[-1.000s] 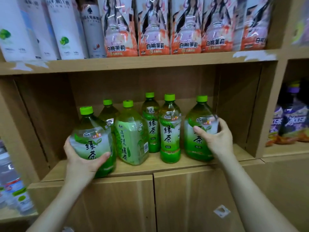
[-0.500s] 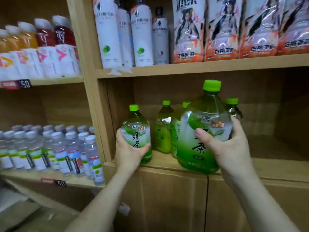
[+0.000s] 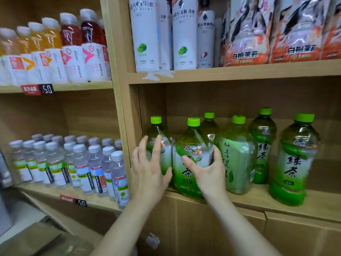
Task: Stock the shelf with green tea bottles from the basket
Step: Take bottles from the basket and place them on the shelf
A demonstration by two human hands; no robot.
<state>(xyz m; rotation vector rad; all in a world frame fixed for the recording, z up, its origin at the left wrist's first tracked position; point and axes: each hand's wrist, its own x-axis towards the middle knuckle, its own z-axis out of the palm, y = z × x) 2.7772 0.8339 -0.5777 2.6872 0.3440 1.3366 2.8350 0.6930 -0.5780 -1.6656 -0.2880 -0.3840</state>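
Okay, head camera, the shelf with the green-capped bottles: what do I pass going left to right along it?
leftmost green tea bottle, behind the left hand → held green tea bottle, gripped by the right hand → pale-labelled bottle → slim green tea bottle → large green tea bottle. One overlapped bottle at the back is left out.

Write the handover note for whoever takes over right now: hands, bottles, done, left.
Left hand: open, fingers spread in front of the leftmost green tea bottle.
Right hand: grips the second bottle at the front edge of the shelf.
Done: six green-capped bottles are on the shelf.
Left: let go, straighten the row, probably fetch more; the basket is out of view.
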